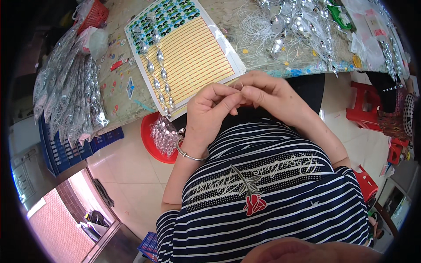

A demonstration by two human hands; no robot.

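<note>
My left hand [208, 108] and my right hand [272, 93] meet at the table's front edge, fingertips pinched together. A tiny pale sliver or thread end shows between them, too small to name. Just beyond my hands lies a sticker sheet [193, 57] with rows of thin red-and-yellow strips and green-and-blue oval stickers at its far end. Two twisted silver foil strands [164, 74] lie lengthwise over its left part, their near ends close to my left hand. A metal bangle [191, 156] is on my left wrist.
Bundles of bagged silver strands [74, 87] hang over the table's left edge. More silver pieces [302, 26] and tangled clear thread [256, 28] lie at the back right. Below the table, a red basin [147, 138] holds shiny pink pieces; a red stool [364, 107] stands to the right.
</note>
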